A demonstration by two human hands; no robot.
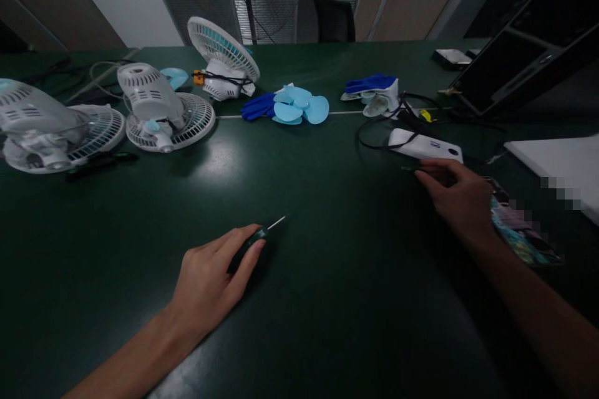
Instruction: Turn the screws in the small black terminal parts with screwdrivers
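A screwdriver (251, 245) with a dark handle and thin metal shaft is in my left hand (210, 277), the fingers closed round its handle. Its tip points up and to the right, over the green table. Over on the right, the fingertips of my right hand (456, 196) are pinched together. A small dark thing shows at them, too dim to name. Just beyond that hand lies a white box-shaped device (423, 144) with a black cable (374, 146) beside it. A colourful printed sheet (524, 234) is partly covered by my right wrist.
White fans (150, 100) stand or lie at the left and back of the green table (327, 312). Light-blue fan blades (301, 105) rest by a blue glove (258, 107). More gloves (372, 90) lie farther right. A dark metal frame (519, 37) and a white panel (556, 159) occupy the right.
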